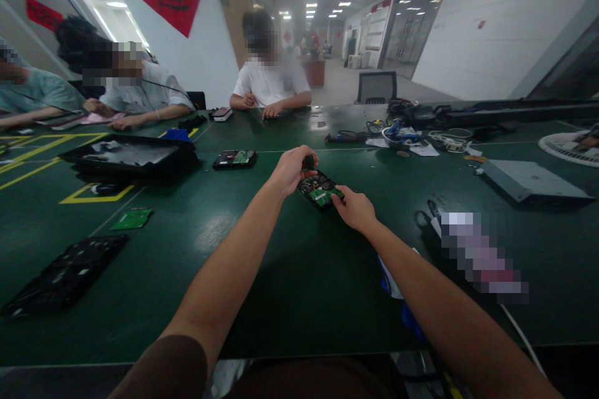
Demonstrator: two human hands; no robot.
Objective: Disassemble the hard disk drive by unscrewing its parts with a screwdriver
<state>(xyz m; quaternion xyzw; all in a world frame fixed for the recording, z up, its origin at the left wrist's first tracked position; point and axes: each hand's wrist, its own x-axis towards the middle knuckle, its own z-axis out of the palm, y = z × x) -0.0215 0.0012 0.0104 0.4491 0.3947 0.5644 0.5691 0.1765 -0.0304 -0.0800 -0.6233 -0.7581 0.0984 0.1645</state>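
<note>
In front of me is a black electronic device with its inside exposed, a green circuit board showing in its near half. My right hand grips its right edge, thumb on top. Over its far left end, my left hand is closed on a small dark piece, too small to name; whether it is still joined to the device I cannot tell. A similar device with a green board lies farther left. Nearer on that side are a loose green circuit board and a black plastic casing.
Stacked black trays stand at left. Cables, a grey metal box and a round white fan grille are at right. A person in white sits opposite; two more sit at far left.
</note>
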